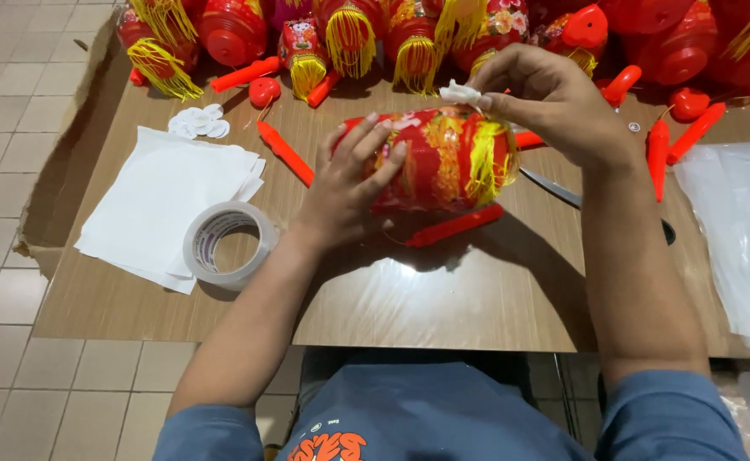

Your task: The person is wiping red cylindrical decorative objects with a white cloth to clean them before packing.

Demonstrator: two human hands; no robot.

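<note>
**Lantern held over the desk in both hands**

A smooth brown wood-grain desk (443,299) is seen, with a row of glossy red lanterns with yellow tassels (349,34) along its far edge. At the left, a stack of thin white sheets (157,192) is laid, and a clear tape roll (228,245) rests on its near corner. At centre, a barrel-shaped red-and-gold lantern (443,158) is held on its side above the desk. Its left end is gripped by the left hand (349,183), fingers spread and curled. A small white disc (460,92) is pinched by the right hand (554,98) at the lantern's top.
</note>
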